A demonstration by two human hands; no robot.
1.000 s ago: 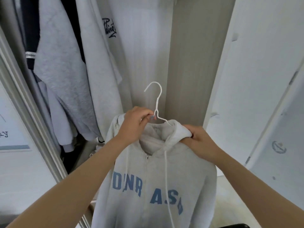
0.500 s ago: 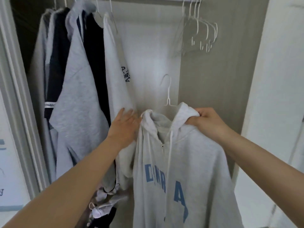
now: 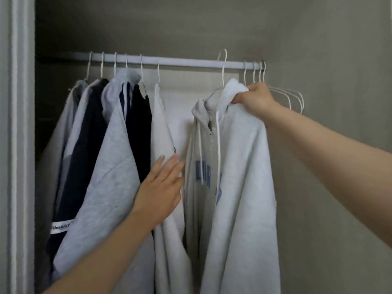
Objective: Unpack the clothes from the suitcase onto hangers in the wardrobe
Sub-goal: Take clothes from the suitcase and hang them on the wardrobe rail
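Note:
A light grey zip hoodie (image 3: 239,187) with blue letters hangs on a white wire hanger (image 3: 222,66), whose hook reaches just above the white wardrobe rail (image 3: 191,64). My right hand (image 3: 252,98) grips the hoodie's hood and shoulder at the top. With straight fingers, my left hand (image 3: 161,187) presses against the white garment (image 3: 163,132) hanging to the left of the hoodie. I cannot tell whether the hook rests on the rail.
Several grey, navy and white tops (image 3: 110,145) hang on the rail's left part. Several empty white hangers (image 3: 284,96) hang bunched at the rail's right end, by the wardrobe's side wall (image 3: 339,145). The wardrobe door frame (image 3: 19,145) stands at the far left.
The hoodie on its hanger has risen from chest height to the rail. My left hand let go of the hanger and moved left onto the hung clothes. The view tilted upward.

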